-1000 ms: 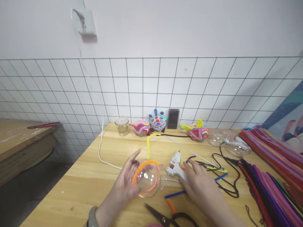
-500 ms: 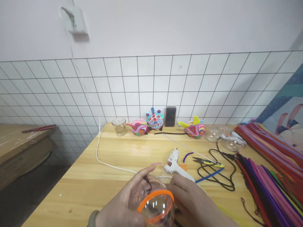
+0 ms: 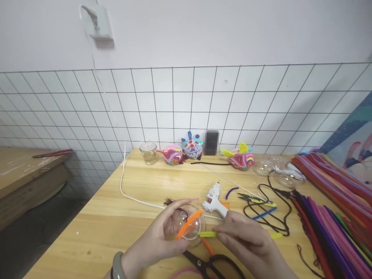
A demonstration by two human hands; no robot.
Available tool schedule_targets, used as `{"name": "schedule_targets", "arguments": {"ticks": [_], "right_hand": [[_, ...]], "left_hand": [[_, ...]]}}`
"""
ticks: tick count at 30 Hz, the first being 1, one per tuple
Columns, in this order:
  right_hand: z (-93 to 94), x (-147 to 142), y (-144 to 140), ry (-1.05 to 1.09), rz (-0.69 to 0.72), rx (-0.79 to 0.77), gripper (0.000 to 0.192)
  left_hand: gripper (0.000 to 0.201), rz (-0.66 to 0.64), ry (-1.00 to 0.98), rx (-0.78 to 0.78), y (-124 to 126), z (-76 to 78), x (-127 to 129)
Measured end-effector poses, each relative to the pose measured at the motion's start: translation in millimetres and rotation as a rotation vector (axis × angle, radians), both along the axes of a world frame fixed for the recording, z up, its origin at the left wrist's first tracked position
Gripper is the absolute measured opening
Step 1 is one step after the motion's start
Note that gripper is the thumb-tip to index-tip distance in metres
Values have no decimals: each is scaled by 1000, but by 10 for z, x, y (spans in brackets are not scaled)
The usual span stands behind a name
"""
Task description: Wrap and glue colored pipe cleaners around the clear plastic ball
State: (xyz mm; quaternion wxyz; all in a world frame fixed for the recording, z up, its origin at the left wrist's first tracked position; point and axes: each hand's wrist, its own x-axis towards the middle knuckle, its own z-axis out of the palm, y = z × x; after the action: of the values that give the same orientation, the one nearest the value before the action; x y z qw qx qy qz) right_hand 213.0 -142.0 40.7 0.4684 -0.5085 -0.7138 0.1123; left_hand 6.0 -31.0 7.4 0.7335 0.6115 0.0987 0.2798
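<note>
My left hand (image 3: 155, 237) is wrapped around a clear plastic ball (image 3: 199, 223), thumb below and fingers above. An orange pipe cleaner (image 3: 188, 224) curves across the ball's surface, and dark cord with a tassel (image 3: 169, 201) shows by the fingers. Between thumb and fingertips, my right hand (image 3: 250, 238) pinches a yellow pipe cleaner (image 3: 207, 234). Its left end is at the ball's right side; I cannot tell whether it touches. Beneath the hands lie black-handled scissors (image 3: 200, 263) and another orange strip (image 3: 208, 247).
A white glue gun (image 3: 215, 201) lies just beyond my right hand, near yellow-handled snips (image 3: 255, 199) and a looped black cable (image 3: 286, 217). Pipe cleaner bundles (image 3: 316, 232) fill the right side. Decorated fish-like balls (image 3: 173, 155) and a lidded glass jar (image 3: 148, 154) stand along the back.
My right hand has moved away from the ball to the right and now shows a yellow pipe cleaner. The ball has risen and turned in my left hand, uncovering the scissors.
</note>
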Motion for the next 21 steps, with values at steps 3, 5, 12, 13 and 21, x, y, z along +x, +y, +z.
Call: {"name": "schedule_targets", "arguments": {"ticks": [3, 5, 12, 13, 21], "right_hand": [[-25, -78, 3, 44, -17, -21, 17], [-33, -118, 7, 71, -60, -28, 17], [-32, -234, 10, 135, -121, -68, 23], [-39, -240, 11, 138, -117, -74, 22], [-151, -226, 24, 112, -91, -81, 15]], "left_hand": [[58, -9, 5, 34, -12, 50, 10], [55, -29, -4, 54, -18, 64, 14], [57, -64, 44, 51, -20, 54, 14], [58, -64, 48, 38, -23, 57, 17], [51, -17, 79, 61, -42, -5, 21]]}}
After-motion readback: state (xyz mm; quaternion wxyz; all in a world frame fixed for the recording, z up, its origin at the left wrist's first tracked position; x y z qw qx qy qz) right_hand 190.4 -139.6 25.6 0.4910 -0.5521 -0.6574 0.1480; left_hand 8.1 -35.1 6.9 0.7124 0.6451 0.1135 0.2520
